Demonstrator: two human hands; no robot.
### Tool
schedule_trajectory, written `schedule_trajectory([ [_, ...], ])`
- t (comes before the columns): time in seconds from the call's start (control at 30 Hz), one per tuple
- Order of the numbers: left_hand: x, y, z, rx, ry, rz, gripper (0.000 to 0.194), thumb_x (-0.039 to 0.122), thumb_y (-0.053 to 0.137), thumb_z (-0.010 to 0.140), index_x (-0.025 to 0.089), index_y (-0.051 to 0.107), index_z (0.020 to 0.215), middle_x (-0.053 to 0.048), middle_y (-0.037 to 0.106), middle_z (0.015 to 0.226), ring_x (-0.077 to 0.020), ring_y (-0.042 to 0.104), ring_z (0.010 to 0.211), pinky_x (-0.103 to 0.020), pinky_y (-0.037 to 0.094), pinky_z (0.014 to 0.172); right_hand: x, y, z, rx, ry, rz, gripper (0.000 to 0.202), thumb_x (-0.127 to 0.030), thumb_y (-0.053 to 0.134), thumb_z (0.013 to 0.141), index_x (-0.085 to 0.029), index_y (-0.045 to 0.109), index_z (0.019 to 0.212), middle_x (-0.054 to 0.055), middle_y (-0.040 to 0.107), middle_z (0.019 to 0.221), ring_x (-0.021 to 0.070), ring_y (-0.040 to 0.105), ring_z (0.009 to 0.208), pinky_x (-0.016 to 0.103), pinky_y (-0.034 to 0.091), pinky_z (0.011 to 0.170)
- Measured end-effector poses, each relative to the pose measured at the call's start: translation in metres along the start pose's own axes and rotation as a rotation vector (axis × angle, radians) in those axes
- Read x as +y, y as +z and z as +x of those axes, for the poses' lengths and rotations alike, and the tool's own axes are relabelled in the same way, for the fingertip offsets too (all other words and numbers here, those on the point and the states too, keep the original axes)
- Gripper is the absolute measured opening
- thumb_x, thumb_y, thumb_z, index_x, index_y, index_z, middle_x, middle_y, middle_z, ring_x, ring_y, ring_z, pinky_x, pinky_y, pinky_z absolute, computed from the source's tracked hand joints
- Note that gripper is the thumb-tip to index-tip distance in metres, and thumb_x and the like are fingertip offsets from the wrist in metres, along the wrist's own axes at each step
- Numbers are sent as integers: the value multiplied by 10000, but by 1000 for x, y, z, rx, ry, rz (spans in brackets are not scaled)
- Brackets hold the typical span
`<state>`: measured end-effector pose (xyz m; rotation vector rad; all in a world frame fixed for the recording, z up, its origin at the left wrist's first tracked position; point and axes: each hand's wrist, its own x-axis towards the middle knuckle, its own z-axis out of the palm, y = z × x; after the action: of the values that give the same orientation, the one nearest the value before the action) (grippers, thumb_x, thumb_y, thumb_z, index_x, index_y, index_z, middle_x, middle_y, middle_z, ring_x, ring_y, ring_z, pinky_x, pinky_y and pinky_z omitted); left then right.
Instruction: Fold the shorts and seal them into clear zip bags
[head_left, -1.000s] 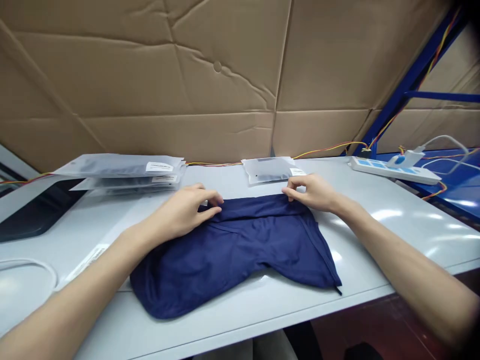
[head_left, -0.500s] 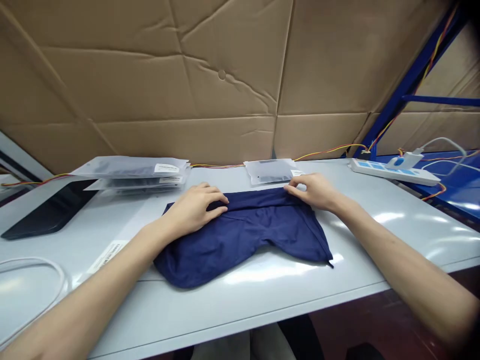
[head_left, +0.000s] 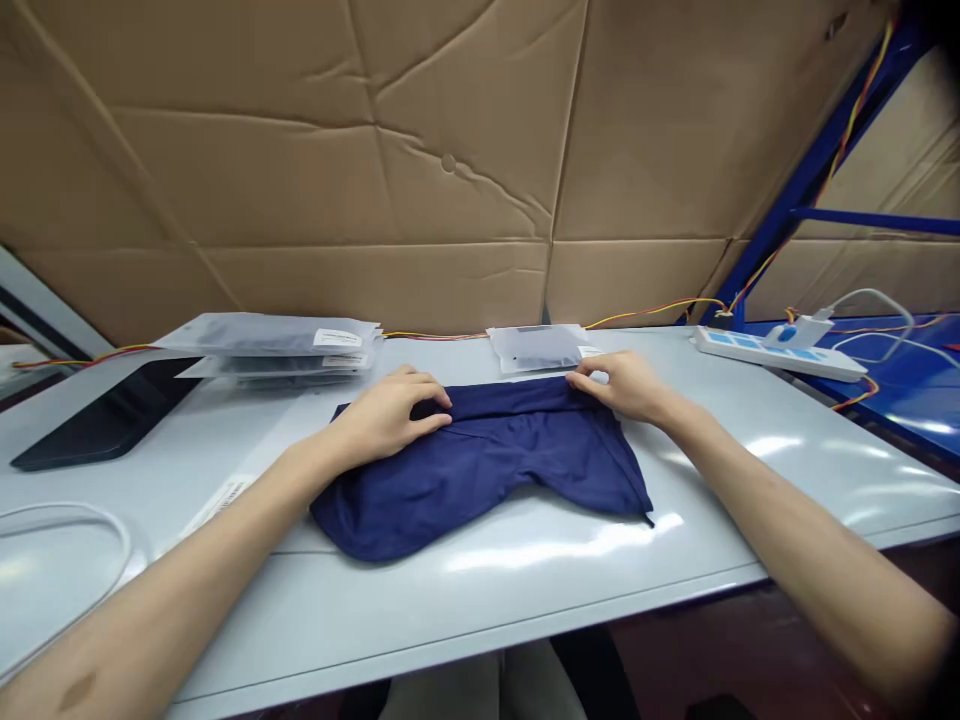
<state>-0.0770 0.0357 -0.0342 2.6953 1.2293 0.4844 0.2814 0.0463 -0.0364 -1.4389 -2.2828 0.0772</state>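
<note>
Navy cloth (head_left: 487,450) is laid out on the table (head_left: 562,590), in front of the person and between the two forearms, with its long upper side turned toward the cardboard (head_left: 450,120). Its upper edge is touched by both hands. At the left, the fingers of the left hand (head_left: 386,415) are bent over the fabric, and the thumb is parted from the forefinger by a narrow gap; whether any cloth is caught under the other fingers cannot be told. At the right, the upper corner is pinched by the right hand (head_left: 626,388), with thumb and forefinger brought together at the edge and a small loop left open behind their tips. The cloth is soft, matte and thin-looking; a straight folded band is formed along the top, and shallow wrinkles are spread below it. Its lower outline is rounded at the left, arched upward near the middle and drawn to a point at the lower right, where a short dark end sticks out. The tabletop is smooth, pale and glossy, and light is reflected from it in white streaks. Behind the left hand, flat frosted bags (head_left: 262,340) with white labels are stacked, and a smaller frosted bag (head_left: 536,348) is placed just beyond the cloth. The cardboard is brown and creased, and is stood upright behind the table.
</note>
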Motion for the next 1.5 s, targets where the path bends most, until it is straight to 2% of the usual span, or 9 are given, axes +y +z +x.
schedule_trajectory([
  [0.27,-6,3,0,41,0,2,351,537,548,930,242,735,958,-69,719,1194,-278,592,1197,-440,484,1050,3,2,3,2,-20,17,278,-420,550,955,-258,711,795,21,781,861,239,691,801,367,491,764],
  [0.43,-9,3,0,25,-9,19,401,525,451,991,252,746,979,-71,685,1291,-277,579,1239,-449,461,1084,1,1,5,0,-27,4,269,-402,556,958,-255,724,807,29,790,884,247,703,817,373,507,768],
  [0.63,-9,2,0,36,0,25,361,487,469,985,245,738,993,-57,712,1246,-280,597,1212,-436,470,1069,3,3,6,-7,-36,1,273,-390,544,973,-246,726,829,40,794,916,250,707,850,381,515,795],
  [0.87,-6,1,-1,56,-52,36,353,464,500,958,231,684,1149,-87,728,1180,-274,627,1159,-434,500,1021,2,2,5,-21,-30,22,300,-407,532,974,-254,716,794,39,788,891,256,706,818,383,521,746],
  [1.5,-6,4,-1,43,-70,25,342,433,498,959,203,695,1119,-93,729,1164,-286,600,1169,-439,488,1026,2,2,4,-48,-1,31,321,-436,513,977,-244,732,841,42,785,927,247,697,859,375,511,797],
])
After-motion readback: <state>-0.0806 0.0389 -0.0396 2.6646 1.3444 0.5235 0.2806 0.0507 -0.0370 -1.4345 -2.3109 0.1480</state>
